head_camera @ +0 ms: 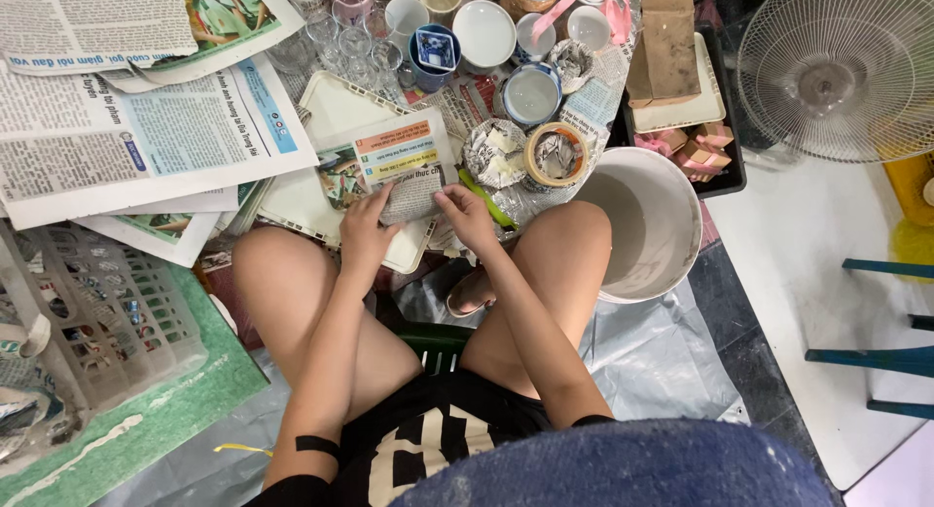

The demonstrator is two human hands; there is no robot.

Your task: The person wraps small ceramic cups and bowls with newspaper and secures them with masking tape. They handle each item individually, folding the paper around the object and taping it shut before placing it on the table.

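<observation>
I sit low with my knees apart, looking down. My left hand point(365, 233) and my right hand point(465, 213) both press on a small bundle wrapped in newspaper point(410, 196), one hand on each side of it. The bundle rests on a sheet of newspaper point(394, 152) laid over a white tray point(321, 108). What is inside the wrapping is hidden. A green object point(486, 200) pokes out just right of my right hand.
Several cups, bowls and glasses point(484, 32) crowd the floor ahead, some stuffed with paper point(555, 155). A large white bucket point(642, 220) stands at my right knee. Newspapers point(126, 127) lie left, a plastic basket point(92, 322) lower left, a fan point(842, 69) right.
</observation>
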